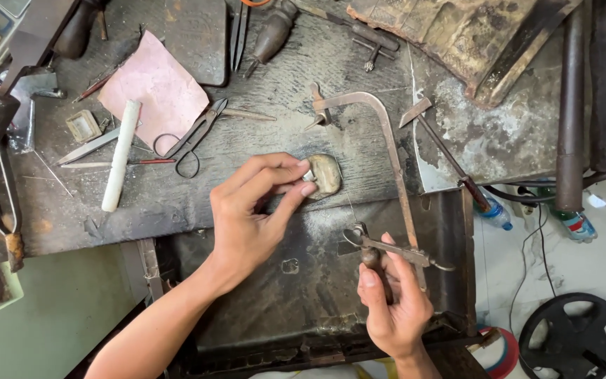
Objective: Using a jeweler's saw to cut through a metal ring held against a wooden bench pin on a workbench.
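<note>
My left hand (250, 210) pinches a small item against a pale, rounded stone-like lump (326, 174) that rests on the edge of the dark wooden bench (177, 203); the pinched item is too small to make out. My right hand (395, 305) grips the dark wooden handle of a metal-framed jeweller's saw (394, 168), held upright. Its frame arches up and over to a clamp near the lump, and the thin blade runs down just right of my left fingertips.
Black-handled shears (194, 137), a pink sheet (156, 88), a white rod (120, 154), tweezers (85, 147) and gravers lie on the bench at left. A metal pipe (571, 105) stands at right. Bottles (576, 223) and a black disc (571, 335) lie on the floor.
</note>
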